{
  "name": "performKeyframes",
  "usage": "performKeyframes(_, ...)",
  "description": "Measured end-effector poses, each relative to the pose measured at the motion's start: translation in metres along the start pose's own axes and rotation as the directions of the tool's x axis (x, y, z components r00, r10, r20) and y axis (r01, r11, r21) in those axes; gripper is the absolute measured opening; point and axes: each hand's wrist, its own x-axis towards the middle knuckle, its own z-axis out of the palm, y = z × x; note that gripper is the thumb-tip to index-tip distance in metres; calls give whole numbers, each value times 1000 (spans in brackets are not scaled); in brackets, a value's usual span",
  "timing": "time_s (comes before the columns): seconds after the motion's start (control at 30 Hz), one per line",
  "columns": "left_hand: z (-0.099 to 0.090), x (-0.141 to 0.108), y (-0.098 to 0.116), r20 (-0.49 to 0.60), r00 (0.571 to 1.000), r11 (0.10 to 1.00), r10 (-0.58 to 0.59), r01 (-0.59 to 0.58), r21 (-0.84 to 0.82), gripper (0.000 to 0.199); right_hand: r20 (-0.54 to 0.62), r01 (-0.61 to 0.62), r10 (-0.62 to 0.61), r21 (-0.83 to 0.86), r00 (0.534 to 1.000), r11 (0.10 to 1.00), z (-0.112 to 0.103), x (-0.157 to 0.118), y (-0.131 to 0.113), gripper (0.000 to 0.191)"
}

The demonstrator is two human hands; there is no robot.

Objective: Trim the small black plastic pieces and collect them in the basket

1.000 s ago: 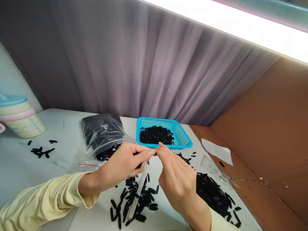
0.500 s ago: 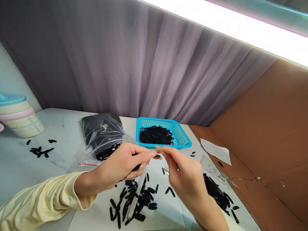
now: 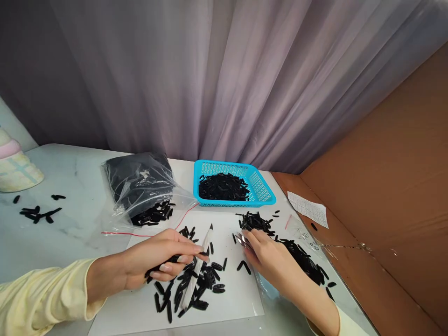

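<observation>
My left hand (image 3: 171, 256) is closed around several slim black fuzzy pieces, one of which (image 3: 203, 253) pokes out between thumb and forefinger. To the right, my right hand (image 3: 261, 247) has its fingers closed on a small silver metal tool (image 3: 244, 241) with pointed tips; its exact kind is partly hidden by the fingers. Below and between the hands, loose black pieces (image 3: 210, 277) lie scattered on a white sheet (image 3: 241, 298). Across them rests a white pencil-like stick (image 3: 196, 280) with a dark pointed tip. Another heap of black pieces (image 3: 257, 223) lies just beyond my right hand.
A blue plastic basket (image 3: 269, 198) holding black pieces stands at the back. Left of it lies a clear zip bag (image 3: 140, 177) of black material. More pieces (image 3: 301, 259) lie at right near a paper slip (image 3: 308, 209). A patterned cup (image 3: 17, 172) stands far left.
My hands have moved apart. The right hand has come down to the table and taken hold of the silver tool; the left has lowered slightly, still holding black pieces. The view has shifted.
</observation>
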Motion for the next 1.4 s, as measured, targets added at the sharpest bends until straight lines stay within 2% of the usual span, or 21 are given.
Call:
performKeyframes(0.07,-1,6,-7,-4,999,999,-41,41,-14,36,-44,132,-136,-73,990,989,2,4,-8,32)
performKeyframes(0.17,-1,9,-13,-22,998,998,-64,64,-20,39,5,351,-355,-160,935,922,-3,19,-28,47)
performKeyframes(0.23,-2,7,-13,-40,998,998,-58,56,-36,36,50,459,-459,-193,887,867,-5,32,-44,45)
performKeyframes(0.27,-2,5,-13,-51,998,998,-47,45,-41,34,62,495,-493,-208,868,844,-6,39,-51,39)
performKeyframes(0.37,-3,-4,-10,-65,998,1000,-3,2,-12,37,57,537,-539,-220,841,814,-6,57,-60,12)
performKeyframes(0.47,-5,-13,-6,-56,997,997,53,-50,64,44,24,556,-565,-222,824,801,-6,63,-51,11)
performKeyframes(0.53,-6,-17,-4,-54,995,993,85,-80,89,47,4,542,-557,-234,831,807,-7,57,-38,13)
performKeyframes(0.6,-6,-19,-2,-54,994,992,100,-95,82,48,-44,492,-508,-192,860,849,-10,44,-25,16)
performKeyframes(0.67,-6,-21,0,-49,993,993,105,-102,66,48,-147,359,-345,83,927,930,-12,29,-18,19)
performKeyframes(0.7,-5,-21,1,-46,993,992,109,-106,61,48,-167,264,-225,268,960,926,-13,23,-17,22)
performKeyframes(0.77,-4,-22,3,-37,992,991,120,-117,61,48,-78,62,-19,588,997,807,-12,14,-18,26)
performKeyframes(0.83,-1,-23,4,-33,991,990,129,-127,65,48,93,-119,74,766,993,632,-9,12,-21,26)
performKeyframes(0.93,2,-25,4,-44,987,985,157,-153,81,48,313,-325,100,843,945,428,-6,15,-20,20)
performKeyframes(1.0,5,-26,5,-54,981,978,185,-179,108,47,393,-406,105,861,913,305,-11,18,-16,18)
performKeyframes(1.07,8,-28,7,-78,965,959,250,-236,155,48,432,-443,100,883,896,153,-26,21,-13,18)
performKeyframes(1.13,13,-28,10,-127,920,914,371,-338,224,47,440,-441,91,897,893,-9,-49,22,-12,19)
performKeyframes(1.2,19,-27,15,-183,830,831,527,-458,317,45,402,-385,87,908,911,-166,-74,24,-17,20)
performKeyframes(1.3,27,-24,22,-242,643,662,727,-563,494,44,351,-336,-24,870,936,-361,-100,27,-29,20)
performKeyframes(1.37,31,-23,26,-253,519,553,816,-575,603,45,318,-334,-111,837,941,-434,-107,30,-37,29)
performKeyframes(1.4,32,-23,28,-254,475,514,843,-572,639,45,302,-327,-128,828,945,-456,-108,32,-40,34)
